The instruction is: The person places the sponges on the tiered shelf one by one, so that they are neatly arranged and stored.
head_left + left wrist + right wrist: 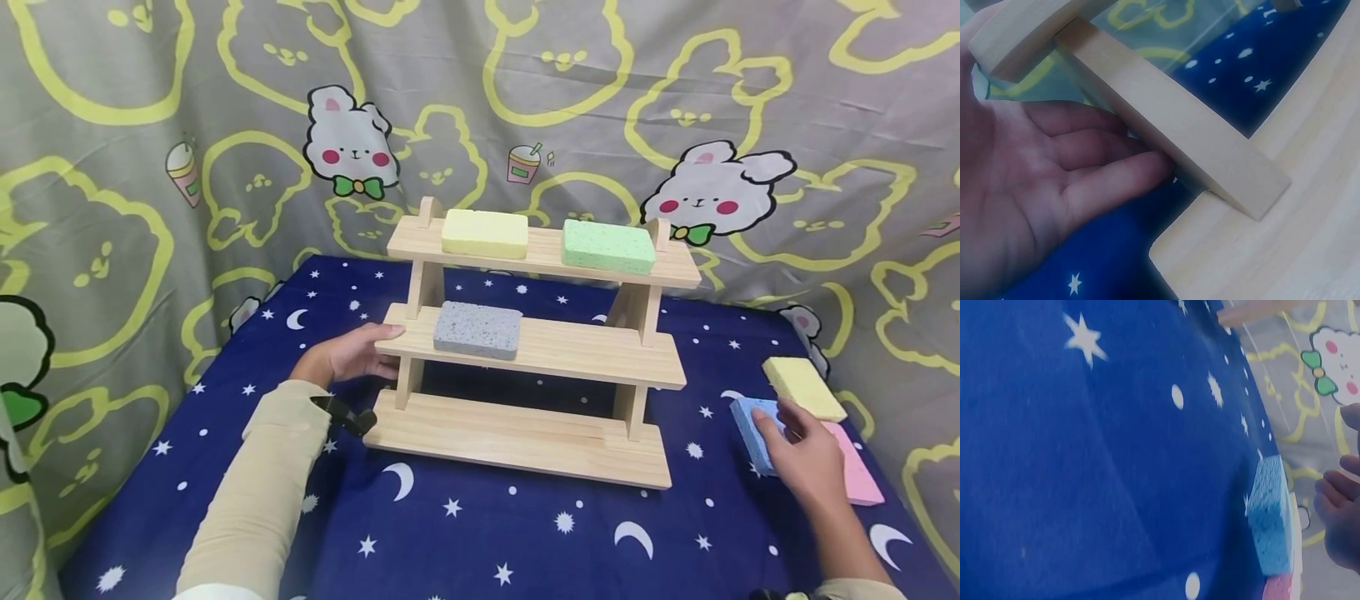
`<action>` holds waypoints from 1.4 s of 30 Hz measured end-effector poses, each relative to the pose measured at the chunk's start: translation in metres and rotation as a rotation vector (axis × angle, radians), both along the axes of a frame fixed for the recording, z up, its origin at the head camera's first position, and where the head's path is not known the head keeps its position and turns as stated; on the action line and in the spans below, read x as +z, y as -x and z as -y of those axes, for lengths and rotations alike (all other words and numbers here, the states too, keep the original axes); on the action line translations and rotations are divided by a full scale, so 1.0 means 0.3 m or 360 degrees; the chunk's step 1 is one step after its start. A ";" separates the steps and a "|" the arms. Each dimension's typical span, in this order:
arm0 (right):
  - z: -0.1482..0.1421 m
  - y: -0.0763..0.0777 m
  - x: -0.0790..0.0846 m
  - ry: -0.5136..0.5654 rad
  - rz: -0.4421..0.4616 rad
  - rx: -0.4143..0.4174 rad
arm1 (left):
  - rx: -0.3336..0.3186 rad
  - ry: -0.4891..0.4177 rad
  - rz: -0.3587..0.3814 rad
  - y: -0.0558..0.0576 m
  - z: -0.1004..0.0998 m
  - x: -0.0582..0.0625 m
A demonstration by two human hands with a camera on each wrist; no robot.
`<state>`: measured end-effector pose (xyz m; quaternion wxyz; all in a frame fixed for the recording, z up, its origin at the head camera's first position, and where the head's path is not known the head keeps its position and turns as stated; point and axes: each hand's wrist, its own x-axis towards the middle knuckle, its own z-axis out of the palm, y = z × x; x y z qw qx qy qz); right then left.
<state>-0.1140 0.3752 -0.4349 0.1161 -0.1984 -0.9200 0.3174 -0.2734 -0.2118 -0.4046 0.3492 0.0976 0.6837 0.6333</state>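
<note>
A three-tier wooden shelf (525, 442) stands on the cloth. My left hand (363, 352) holds the left end of its middle tier, thumb on top and fingers below. In the left wrist view, those fingers (1116, 181) lie against the shelf's side support (1172, 119). At the far right my right hand (810, 458) hovers by a blue sponge (753, 437), fingers loosely bent. The right wrist view shows a gap between the hand (1341, 506) and the blue sponge (1270, 519). Close by lie a yellow sponge (806, 387) and a pink sponge (858, 471), partly hidden by the hand.
On the top tier sit a pale yellow sponge (485, 233) and a green sponge (608, 247). A grey speckled sponge (477, 330) rests on the middle tier, left of centre. Dark blue cloth (420, 542) covers the table, and a patterned curtain (465, 75) hangs behind and at the sides.
</note>
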 end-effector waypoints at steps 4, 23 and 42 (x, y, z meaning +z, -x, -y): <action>-0.031 -0.009 -0.012 -0.0014 0.0080 -0.0102 | 0.0001 0.0002 -0.0005 0.000 0.001 -0.001; -0.072 -0.011 -0.058 -0.0209 0.0162 -0.0048 | -0.0005 -0.0017 -0.0013 -0.001 0.002 -0.007; -0.034 0.017 -0.083 -0.0506 0.0105 0.0010 | -0.0006 -0.0005 -0.0006 0.002 0.000 -0.009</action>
